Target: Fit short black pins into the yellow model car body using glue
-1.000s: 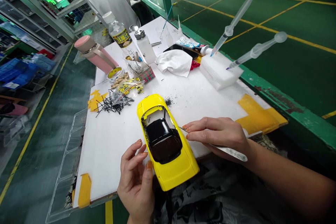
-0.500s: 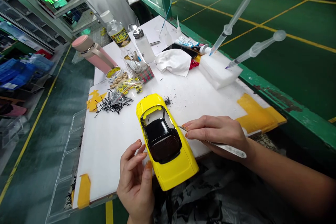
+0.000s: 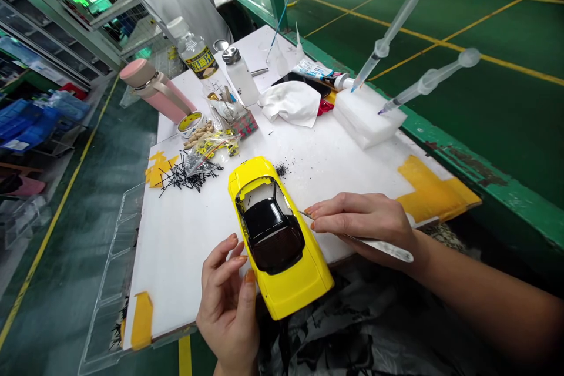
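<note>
A yellow model car body point(image 3: 300, 288) with a black roof and a dark rear window lies at the near edge of the white work board, its tail overhanging slightly. Beside its left flank is my left hand point(image 3: 229, 294), fingers loosely curved and apart, holding nothing; the fingertips are at or very close to the body. My right hand point(image 3: 370, 223) rests on the board to the right, pinching metal tweezers point(image 3: 388, 249). Their fine tip points at the car's right side, and whether it touches the paint I cannot tell. Black crumbs point(image 3: 281, 170) lie just beyond the car.
Thin black sticks point(image 3: 187, 175) lie left of the car near bags of small parts. Behind stand a pink flask point(image 3: 163, 94), a labelled bottle point(image 3: 200, 61) and a pump bottle point(image 3: 242, 79). A white cloth point(image 3: 291, 103) and a foam block point(image 3: 368, 123) holding two syringes are farther right.
</note>
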Demonstrator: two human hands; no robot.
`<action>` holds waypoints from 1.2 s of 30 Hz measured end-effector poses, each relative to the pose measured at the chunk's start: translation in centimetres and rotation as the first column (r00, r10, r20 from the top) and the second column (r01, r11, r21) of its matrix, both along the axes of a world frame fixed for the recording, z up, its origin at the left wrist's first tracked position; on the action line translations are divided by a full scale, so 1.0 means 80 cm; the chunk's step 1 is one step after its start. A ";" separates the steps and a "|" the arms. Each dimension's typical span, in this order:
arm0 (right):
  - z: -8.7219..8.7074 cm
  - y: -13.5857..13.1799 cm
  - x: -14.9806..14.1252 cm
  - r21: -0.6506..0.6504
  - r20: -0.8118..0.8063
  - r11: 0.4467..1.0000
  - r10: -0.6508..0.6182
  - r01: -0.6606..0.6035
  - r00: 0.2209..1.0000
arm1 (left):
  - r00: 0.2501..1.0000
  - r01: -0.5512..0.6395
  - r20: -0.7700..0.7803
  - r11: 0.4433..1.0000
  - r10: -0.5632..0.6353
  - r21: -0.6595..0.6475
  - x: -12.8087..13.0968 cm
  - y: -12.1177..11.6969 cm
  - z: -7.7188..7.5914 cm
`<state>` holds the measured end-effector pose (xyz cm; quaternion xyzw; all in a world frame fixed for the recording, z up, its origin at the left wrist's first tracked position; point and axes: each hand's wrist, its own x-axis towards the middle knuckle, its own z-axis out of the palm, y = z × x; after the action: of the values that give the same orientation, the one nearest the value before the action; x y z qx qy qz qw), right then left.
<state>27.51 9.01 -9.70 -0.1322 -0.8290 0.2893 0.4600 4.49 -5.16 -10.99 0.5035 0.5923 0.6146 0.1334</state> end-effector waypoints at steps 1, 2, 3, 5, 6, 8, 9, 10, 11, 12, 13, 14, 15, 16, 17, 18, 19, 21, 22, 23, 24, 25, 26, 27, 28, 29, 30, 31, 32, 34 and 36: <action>0.000 0.000 0.000 -0.006 0.000 1.000 0.007 -0.007 1.000 | 1.000 0.001 0.003 1.000 -0.001 0.001 0.000 0.000 0.000; 0.000 0.000 0.000 -0.010 0.000 1.000 0.014 -0.014 1.000 | 1.000 0.001 0.007 1.000 -0.001 0.001 0.001 0.000 0.000; 0.000 0.001 0.001 -0.013 0.002 1.000 0.020 -0.020 1.000 | 1.000 -0.001 0.010 1.000 0.001 0.002 0.001 0.000 0.000; 0.001 0.001 0.000 -0.012 0.001 1.000 0.023 -0.023 1.000 | 1.000 -0.007 0.015 1.000 0.007 0.003 0.001 0.000 0.000; 0.001 0.001 0.000 -0.010 0.000 1.000 0.020 -0.020 1.000 | 1.000 -0.009 0.016 1.000 0.009 0.003 0.001 0.001 0.000; 0.002 0.001 0.000 -0.008 0.003 1.000 0.011 -0.011 1.000 | 1.000 -0.010 0.015 1.000 0.010 0.005 0.002 0.001 0.001; 0.002 0.001 -0.001 -0.010 0.005 1.000 0.009 -0.009 1.000 | 1.000 -0.010 0.014 1.000 0.010 0.003 0.002 0.001 0.001; 0.002 0.001 -0.001 -0.011 0.004 1.000 0.008 -0.008 1.000 | 1.000 -0.011 0.014 1.000 0.011 0.002 0.002 0.001 0.001; 0.002 0.001 -0.001 -0.013 0.004 1.000 0.008 -0.008 1.000 | 1.000 -0.012 0.015 1.000 0.012 0.001 0.002 0.001 0.001; 0.002 0.001 -0.001 -0.012 0.001 1.000 0.007 -0.007 1.000 | 1.000 -0.015 0.018 1.000 0.015 -0.001 0.002 0.000 0.002; 0.002 0.001 -0.001 -0.010 0.001 1.000 0.006 -0.006 1.000 | 1.000 -0.016 0.019 1.000 0.016 -0.004 0.002 0.000 0.002; 0.002 0.001 -0.001 -0.007 0.001 1.000 0.005 -0.005 1.000 | 1.000 -0.017 0.018 1.000 0.017 -0.007 0.002 0.000 0.001; 0.002 0.001 -0.001 -0.002 0.003 1.000 0.003 -0.003 1.000 | 1.000 -0.017 0.016 1.000 0.017 -0.008 0.002 0.000 0.001; 0.002 0.001 -0.001 0.000 0.008 1.000 0.001 -0.001 1.000 | 1.000 -0.016 0.016 1.000 0.016 -0.008 0.001 0.000 0.001; 0.003 0.001 -0.001 0.000 0.013 1.000 -0.002 0.002 1.000 | 1.000 -0.014 0.016 1.000 0.014 -0.008 0.001 -0.001 0.001; 0.003 0.001 -0.001 -0.001 0.016 1.000 -0.004 0.004 1.000 | 1.000 -0.011 0.018 1.000 0.011 -0.007 0.001 -0.001 0.001; 0.004 0.001 -0.001 -0.005 0.014 1.000 -0.004 0.004 1.000 | 1.000 -0.008 0.019 1.000 0.008 -0.004 0.001 -0.001 0.000; 0.007 0.000 0.000 -0.029 0.003 1.000 -0.006 0.006 1.000 | 1.000 -0.002 0.018 1.000 0.002 0.000 0.000 -0.001 0.000; 0.009 0.001 0.000 -0.047 -0.010 0.999 -0.017 0.016 1.000 | 1.000 0.003 0.015 1.000 -0.003 0.000 -0.001 -0.001 0.000; 0.013 0.001 0.001 -0.066 -0.024 0.997 -0.036 0.034 0.999 | 1.000 0.010 0.013 1.000 -0.010 0.000 -0.001 -0.001 -0.001; 0.017 0.003 0.002 -0.080 -0.032 0.995 -0.063 0.060 0.998 | 1.000 0.017 0.014 1.000 -0.017 0.001 -0.002 -0.002 -0.001; 0.023 0.005 0.002 -0.087 -0.037 0.991 -0.102 0.098 0.994 | 1.000 0.022 0.017 1.000 -0.022 -0.001 -0.003 -0.002 -0.002; 0.029 0.010 0.002 -0.087 -0.036 0.985 -0.151 0.147 0.988 | 0.999 0.027 0.021 1.000 -0.026 -0.003 -0.003 -0.003 -0.003; 0.037 0.016 0.000 -0.084 -0.027 0.976 -0.202 0.199 0.979 | 0.999 0.030 0.025 1.000 -0.030 -0.006 -0.004 -0.004 -0.004; 0.045 0.023 -0.002 -0.087 -0.004 0.965 -0.247 0.246 0.969 | 0.999 0.032 0.029 0.999 -0.031 -0.010 -0.005 -0.004 -0.004; 0.053 0.032 -0.006 -0.097 0.030 0.954 -0.281 0.283 0.959 | 0.999 0.034 0.032 0.999 -0.034 -0.013 -0.005 -0.005 -0.005; 0.061 0.043 -0.011 -0.116 0.072 0.944 -0.304 0.310 0.950 | 0.999 0.038 0.037 0.999 -0.037 -0.015 -0.005 -0.006 -0.006; 0.067 0.055 -0.017 -0.141 0.120 0.936 -0.307 0.322 0.944 | 0.998 0.042 0.041 0.999 -0.042 -0.014 -0.006 -0.006 -0.006; 0.072 0.067 -0.024 -0.170 0.166 0.931 -0.295 0.322 0.941 | 0.998 0.047 0.042 0.999 -0.047 -0.011 -0.006 -0.007 -0.007; 0.077 0.092 -0.040 -0.231 0.228 0.920 -0.264 0.315 0.937 | 0.998 0.057 0.040 0.998 -0.057 -0.001 -0.006 -0.007 -0.007; 0.077 0.113 -0.054 -0.288 0.247 0.906 -0.243 0.311 0.938 | 0.997 0.067 0.040 0.998 -0.067 0.009 -0.006 -0.006 -0.006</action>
<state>23.20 18.07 -3.56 -0.3516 -0.7859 0.3373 0.3807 4.04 -5.65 -11.48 0.5111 0.5700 0.6220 0.1643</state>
